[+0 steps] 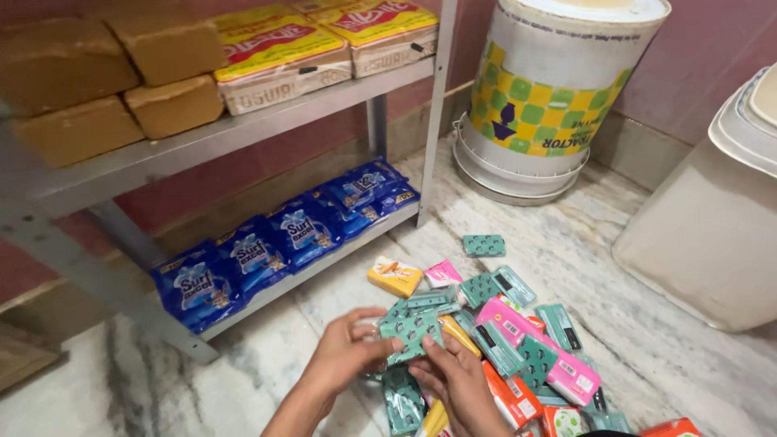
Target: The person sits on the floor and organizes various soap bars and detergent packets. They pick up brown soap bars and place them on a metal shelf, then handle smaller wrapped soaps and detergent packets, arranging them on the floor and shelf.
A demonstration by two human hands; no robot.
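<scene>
so both hands, left hand (348, 352) and right hand (457, 380), grip one teal soap packet (409, 328); the soap pile (526, 356) on the floor (566, 243) remains unsorted.

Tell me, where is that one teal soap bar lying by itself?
In the head view, the lone teal soap bar lies on the marble floor, beyond the pile of soap bars, between the metal shelf's leg and the big drum.

**Storeroom corner with metal rack**

A grey metal shelf rack (243, 129) is filling the upper left of the frame, standing against a dull pink wall (712, 48). White marble floor (583, 243) with grey veins is spreading across the lower half. A large checkered drum (558, 89) is sitting at upper centre, a white bin (712, 235) at right.
</scene>
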